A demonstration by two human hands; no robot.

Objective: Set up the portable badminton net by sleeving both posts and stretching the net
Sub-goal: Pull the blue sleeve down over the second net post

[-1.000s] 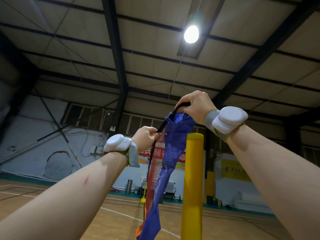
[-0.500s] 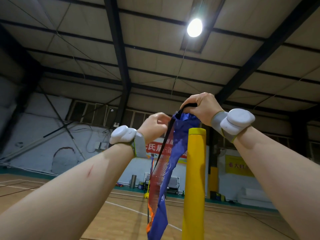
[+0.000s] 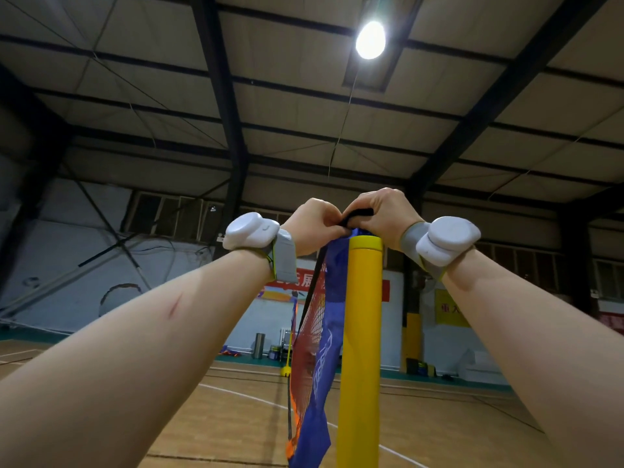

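A yellow post (image 3: 360, 332) stands upright right in front of me, its top at the level of my hands. The net (image 3: 312, 336), orange mesh with a blue side sleeve and a black top band, hangs bunched just left of the post. My left hand (image 3: 312, 224) and my right hand (image 3: 383, 214) both pinch the black edge at the sleeve's top opening, held above the post's top. My two hands touch each other there. Whether the sleeve's mouth is over the post top is hidden by my fingers.
A second yellow post (image 3: 288, 352) on a round base stands far off on the wooden court floor (image 3: 236, 417). A metal bin (image 3: 258, 346) and other gear line the far wall. A bright lamp (image 3: 370, 40) hangs overhead.
My left hand has climbed from lower on the net up to the sleeve's top edge beside my right hand. The sleeve opening has shifted right, over the post top.
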